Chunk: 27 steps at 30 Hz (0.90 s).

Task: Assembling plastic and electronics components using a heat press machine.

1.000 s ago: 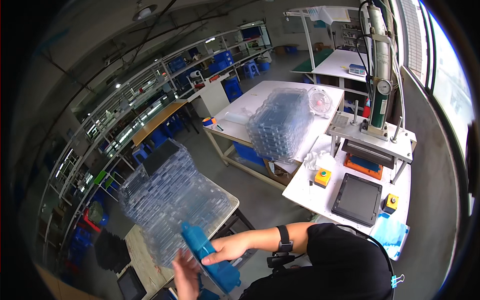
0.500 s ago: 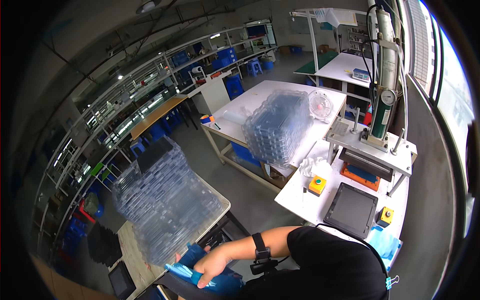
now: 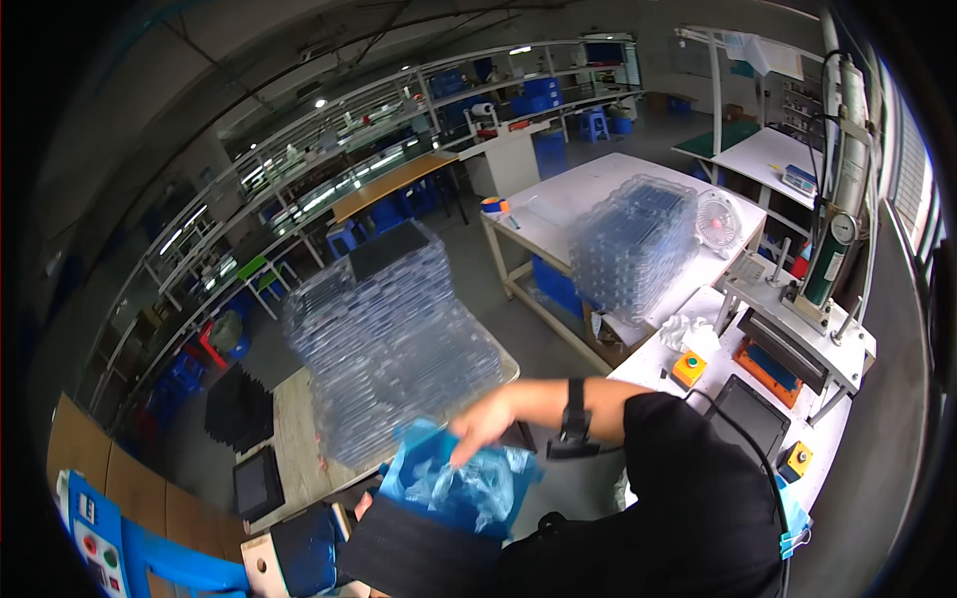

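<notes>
Your right hand (image 3: 485, 423) is bent down over the blue film (image 3: 461, 488), its fingers closed on the upper part; motion blur hides the exact grip. The film lies crumpled and glossy in front of your body, against the far side of a flat black panel (image 3: 414, 550) at the lower middle. Of your left hand (image 3: 362, 505) only a few fingertips show, at the panel's left edge, so you cannot tell how far it is opened or closed. Just beyond the film stands a pale bench (image 3: 296, 424) with tall stacks of clear trays (image 3: 404, 374), and a dark framed plate (image 3: 258, 483) lies at its near left end. To your right, a white bench (image 3: 638, 371) carries a press (image 3: 793, 317), a yellow button box (image 3: 688, 370) and a black framed screen (image 3: 750, 414), partly hidden by your sleeve (image 3: 663, 468).
</notes>
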Each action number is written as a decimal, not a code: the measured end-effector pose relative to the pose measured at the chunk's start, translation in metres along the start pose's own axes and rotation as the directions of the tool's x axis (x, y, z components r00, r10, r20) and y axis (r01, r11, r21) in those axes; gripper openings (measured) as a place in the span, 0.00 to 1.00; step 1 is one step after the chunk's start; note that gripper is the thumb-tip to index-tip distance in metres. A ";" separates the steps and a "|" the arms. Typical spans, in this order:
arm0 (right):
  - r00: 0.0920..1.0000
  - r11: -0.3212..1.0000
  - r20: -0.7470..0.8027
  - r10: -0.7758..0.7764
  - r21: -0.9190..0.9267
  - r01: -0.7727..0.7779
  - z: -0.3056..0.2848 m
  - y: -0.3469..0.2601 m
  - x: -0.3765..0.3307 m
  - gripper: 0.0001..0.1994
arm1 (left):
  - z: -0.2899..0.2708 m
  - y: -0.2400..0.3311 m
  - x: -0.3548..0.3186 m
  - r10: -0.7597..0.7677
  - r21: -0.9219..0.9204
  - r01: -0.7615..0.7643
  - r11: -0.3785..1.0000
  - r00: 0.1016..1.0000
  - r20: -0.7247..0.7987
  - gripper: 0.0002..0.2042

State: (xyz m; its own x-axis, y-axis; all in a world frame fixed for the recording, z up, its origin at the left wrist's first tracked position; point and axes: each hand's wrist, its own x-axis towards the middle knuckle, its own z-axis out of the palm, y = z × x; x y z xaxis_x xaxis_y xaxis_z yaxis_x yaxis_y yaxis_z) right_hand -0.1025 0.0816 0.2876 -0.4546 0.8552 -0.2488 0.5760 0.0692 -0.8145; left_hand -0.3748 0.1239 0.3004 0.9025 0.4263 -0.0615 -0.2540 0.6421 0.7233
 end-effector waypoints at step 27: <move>0.824 0.611 0.198 0.531 0.584 -0.535 0.264 0.123 0.309 0.03 | -0.259 0.085 -0.329 0.679 0.017 -0.758 0.652 0.574 -0.457 0.34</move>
State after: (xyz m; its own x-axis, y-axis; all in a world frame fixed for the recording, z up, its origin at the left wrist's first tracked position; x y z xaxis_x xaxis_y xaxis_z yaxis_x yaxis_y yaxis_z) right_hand -0.3514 0.2185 -0.0279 -0.2033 0.6394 -0.7415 0.1982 -0.7148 -0.6707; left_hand -0.7832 0.2035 0.2045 0.1868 0.9722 0.1415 -0.8435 0.0849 0.5303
